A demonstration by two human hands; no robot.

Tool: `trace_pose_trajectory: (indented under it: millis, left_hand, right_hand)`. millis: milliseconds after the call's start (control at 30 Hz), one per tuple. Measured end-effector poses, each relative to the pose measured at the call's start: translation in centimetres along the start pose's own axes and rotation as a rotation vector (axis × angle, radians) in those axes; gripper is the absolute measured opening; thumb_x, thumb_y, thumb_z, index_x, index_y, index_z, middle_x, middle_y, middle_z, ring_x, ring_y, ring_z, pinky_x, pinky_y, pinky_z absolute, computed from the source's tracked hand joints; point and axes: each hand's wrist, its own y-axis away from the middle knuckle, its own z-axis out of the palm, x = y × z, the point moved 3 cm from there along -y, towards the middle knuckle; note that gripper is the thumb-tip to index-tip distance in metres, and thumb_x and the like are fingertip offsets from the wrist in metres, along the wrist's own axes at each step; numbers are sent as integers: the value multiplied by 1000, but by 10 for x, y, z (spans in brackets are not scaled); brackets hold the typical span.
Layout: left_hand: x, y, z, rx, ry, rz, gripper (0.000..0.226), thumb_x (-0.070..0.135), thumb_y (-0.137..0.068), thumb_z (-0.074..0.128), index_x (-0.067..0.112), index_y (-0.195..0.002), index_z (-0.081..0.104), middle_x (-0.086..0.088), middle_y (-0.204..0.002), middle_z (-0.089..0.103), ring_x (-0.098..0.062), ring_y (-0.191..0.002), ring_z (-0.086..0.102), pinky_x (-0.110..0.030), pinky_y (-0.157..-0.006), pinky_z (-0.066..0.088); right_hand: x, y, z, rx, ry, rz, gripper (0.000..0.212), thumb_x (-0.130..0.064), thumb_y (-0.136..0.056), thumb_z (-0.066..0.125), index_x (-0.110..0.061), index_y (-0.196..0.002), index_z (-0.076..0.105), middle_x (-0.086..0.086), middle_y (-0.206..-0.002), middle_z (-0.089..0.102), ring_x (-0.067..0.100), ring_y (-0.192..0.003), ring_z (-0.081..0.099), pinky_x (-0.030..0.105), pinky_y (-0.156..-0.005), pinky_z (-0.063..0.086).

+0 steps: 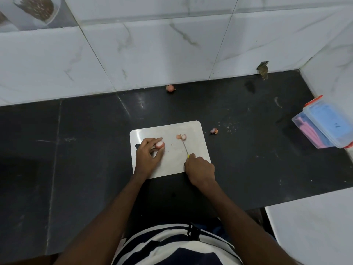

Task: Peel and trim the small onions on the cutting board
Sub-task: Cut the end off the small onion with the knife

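Note:
A white cutting board (193, 131) lies on the black counter. My left hand (148, 156) rests on the board's left side, fingers pinching a small pale pink onion (159, 144). My right hand (200, 169) grips a thin knife (185, 147) with a yellow handle; the blade points away from me, and its tip touches a small pile of cut onion pieces and skin (181, 137) near the board's middle. An unpeeled small onion (170, 88) sits far back against the wall.
A scrap of onion skin (214, 130) lies on the black counter (86, 142) just right of the board. A clear plastic box (324, 125) with blue and pink contents stands at the right edge. A tiled wall runs behind and to the right.

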Motion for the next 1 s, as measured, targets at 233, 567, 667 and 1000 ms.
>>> trace_pose_trajectory:
  millis: [233, 567, 667, 1000]
  left_hand:
    - [17, 0, 1, -34, -78, 6, 13, 15, -98, 83, 21, -108, 78, 17, -107, 76, -12, -100, 74, -44, -83, 63]
    - [37, -3, 5, 45, -284, -80, 10, 40, -105, 73, 32, -105, 79, 16, -109, 76, -13, -108, 66, -42, -99, 55]
    - [52, -3, 7, 112, -264, -71, 10, 34, -104, 75, 27, -107, 81, 10, -112, 77, -13, -108, 66, -33, -94, 54]
    - [113, -28, 80, -143, -30, 28, 34, 18, -97, 85, 17, -130, 77, 7, -114, 83, -1, -104, 77, -28, -95, 66]
  right_hand:
    - [62, -17, -24, 49, -137, 214, 31, -29, -109, 32, -12, -114, 58, 13, -113, 69, 37, -102, 69, 42, -76, 41]
    - [85, -14, -38, 164, -204, 136, 36, -45, -110, 34, -15, -104, 53, 7, -90, 65, 29, -76, 61, 39, -67, 44]
    - [71, -24, -30, 108, -459, 42, 29, -35, -111, 40, -13, -103, 56, 8, -87, 69, 25, -75, 66, 39, -66, 54]
    - [46, -51, -33, -45, -1541, 266, 25, -24, -99, 61, -14, -80, 75, 2, -65, 62, 13, -58, 50, 27, -50, 39]
